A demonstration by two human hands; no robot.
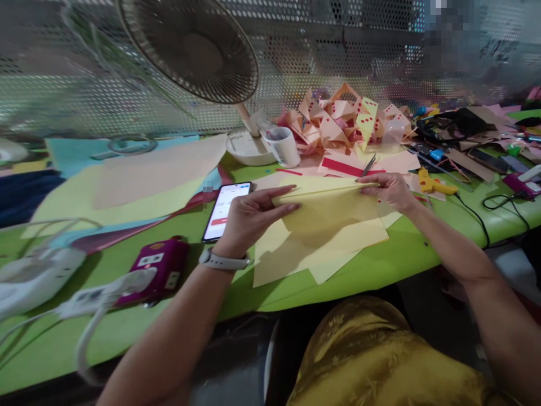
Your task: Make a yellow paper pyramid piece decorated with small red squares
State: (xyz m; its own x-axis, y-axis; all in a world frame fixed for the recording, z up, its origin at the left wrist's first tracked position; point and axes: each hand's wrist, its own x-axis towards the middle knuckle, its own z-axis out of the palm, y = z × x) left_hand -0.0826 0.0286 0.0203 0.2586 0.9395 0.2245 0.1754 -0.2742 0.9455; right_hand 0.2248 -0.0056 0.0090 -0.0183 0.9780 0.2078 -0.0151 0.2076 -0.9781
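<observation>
A sheet of yellow paper (333, 206) with a fold along its upper edge is stretched between my two hands. My left hand (253, 214) pinches its left end between thumb and fingers; a watch with a pale strap circles that wrist. At the other end, my right hand (386, 190) grips the paper's right corner. Under it, more yellow sheets (274, 259) lie overlapping on the green tabletop. A phone (217, 211) with a lit screen rests just left of my left hand. Tweezers (369, 163) lie behind the paper, close to my right fingers.
A fan (198, 51) and a white cup (284, 148) stand at the back. Folded peach papers (333, 121) are heaped behind. Large sheets (156, 175) and a purple power strip (158, 262) with cords sit left; a yellow glue gun (435, 183) lies right.
</observation>
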